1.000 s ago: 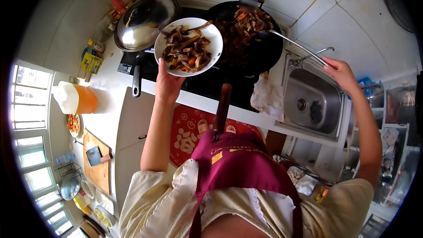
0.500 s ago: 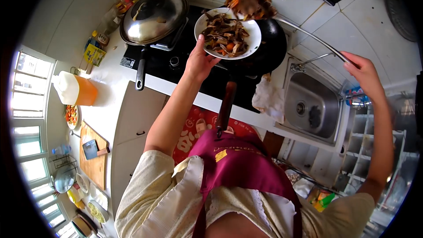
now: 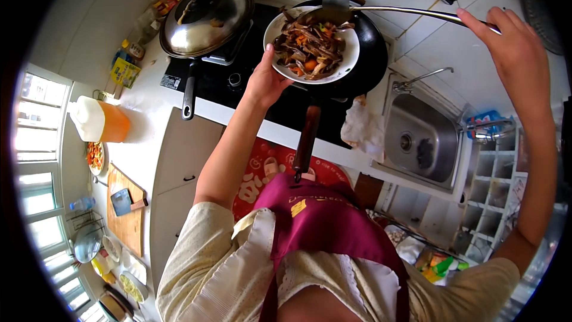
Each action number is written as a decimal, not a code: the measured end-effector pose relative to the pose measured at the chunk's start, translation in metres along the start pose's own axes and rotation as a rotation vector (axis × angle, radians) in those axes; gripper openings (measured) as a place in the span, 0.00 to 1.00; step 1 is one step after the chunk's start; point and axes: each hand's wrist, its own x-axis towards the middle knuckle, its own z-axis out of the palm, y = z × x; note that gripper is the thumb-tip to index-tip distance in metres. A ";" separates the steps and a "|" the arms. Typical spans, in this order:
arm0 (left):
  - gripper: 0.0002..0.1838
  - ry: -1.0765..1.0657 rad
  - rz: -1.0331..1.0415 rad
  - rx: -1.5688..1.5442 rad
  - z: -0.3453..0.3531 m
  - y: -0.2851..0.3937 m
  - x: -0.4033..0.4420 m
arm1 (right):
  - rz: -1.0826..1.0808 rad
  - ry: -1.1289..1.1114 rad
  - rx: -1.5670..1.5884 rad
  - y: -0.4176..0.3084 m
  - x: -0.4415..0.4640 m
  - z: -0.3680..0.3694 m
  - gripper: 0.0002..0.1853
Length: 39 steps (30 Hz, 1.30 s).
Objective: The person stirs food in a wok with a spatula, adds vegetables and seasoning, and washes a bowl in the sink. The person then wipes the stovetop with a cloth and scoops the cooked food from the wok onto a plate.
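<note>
My left hand (image 3: 265,80) grips the near-left rim of a white plate (image 3: 351,53), thumb on top. Brown strips with orange pieces, cooked food (image 3: 310,48), are heaped on the plate. The plate is held over the left part of a black wok (image 3: 372,53), hiding much of it. My right hand (image 3: 506,39) is closed round the end of a long metal spatula (image 3: 411,9), its index finger along the handle. The spatula's blade is tilted over the plate's far edge, touching or just above the food; which one I cannot tell.
A lidded pan (image 3: 208,21) stands on the stove's left burner. The wok's handle (image 3: 307,140) points towards me. To the right are a cloth (image 3: 363,128) and a sink (image 3: 423,137). On the left counter are an orange-filled jug (image 3: 104,120) and a cutting board with a cleaver (image 3: 122,201).
The plate has moved right over the wok. The spatula carried food up from the wok to the plate and tipped over; the heap is bigger. My right hand has risen and moved right.
</note>
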 end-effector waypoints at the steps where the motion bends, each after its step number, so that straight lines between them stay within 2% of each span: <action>1: 0.35 0.006 0.002 -0.003 -0.002 0.001 0.000 | -0.048 0.033 -0.033 -0.003 0.006 -0.007 0.22; 2: 0.34 0.014 0.005 0.004 -0.003 0.002 0.000 | -0.095 0.068 -0.068 -0.006 0.013 -0.013 0.23; 5: 0.34 0.024 0.007 -0.001 -0.007 -0.001 -0.005 | -0.016 0.010 0.021 -0.013 0.013 -0.023 0.22; 7: 0.34 0.015 0.018 -0.035 -0.010 0.000 -0.007 | 0.101 -0.046 0.142 -0.005 0.002 -0.009 0.21; 10: 0.33 -0.015 0.039 -0.119 -0.017 0.003 -0.022 | 0.399 -0.272 0.431 0.010 -0.010 -0.010 0.18; 12: 0.32 0.002 0.055 -0.162 -0.033 0.005 -0.030 | 0.417 -0.198 0.621 0.030 -0.038 0.025 0.16; 14: 0.32 0.044 0.076 -0.190 -0.045 0.010 -0.040 | 0.448 -0.334 0.781 0.037 -0.039 0.048 0.16; 16: 0.33 0.065 0.101 -0.198 -0.045 0.017 -0.050 | 0.488 -0.682 0.896 0.038 -0.030 0.062 0.15; 18: 0.33 0.066 0.147 -0.192 -0.043 0.028 -0.060 | 0.372 -0.913 0.907 0.037 -0.018 0.087 0.16; 21: 0.33 0.177 0.209 -0.101 -0.041 0.045 -0.076 | 0.307 -1.182 0.823 0.024 0.004 0.101 0.16; 24: 0.31 0.192 0.237 -0.122 -0.050 0.052 -0.084 | 0.383 -1.364 0.991 0.005 0.008 0.131 0.17; 26: 0.31 0.245 0.233 -0.142 -0.052 0.052 -0.087 | 0.533 -1.249 1.294 -0.037 -0.022 0.183 0.16; 28: 0.31 0.272 0.250 -0.128 -0.049 0.052 -0.091 | 0.690 -0.857 1.595 -0.111 -0.058 0.232 0.17; 30: 0.31 0.276 0.242 -0.128 -0.049 0.053 -0.091 | 0.787 -0.642 1.509 -0.151 -0.071 0.239 0.18; 33: 0.31 0.294 0.229 -0.115 -0.047 0.051 -0.087 | 0.824 -0.530 1.242 -0.174 -0.076 0.225 0.17; 39: 0.32 0.260 0.201 -0.118 -0.049 0.041 -0.065 | 0.920 -0.559 1.248 -0.161 -0.100 0.210 0.17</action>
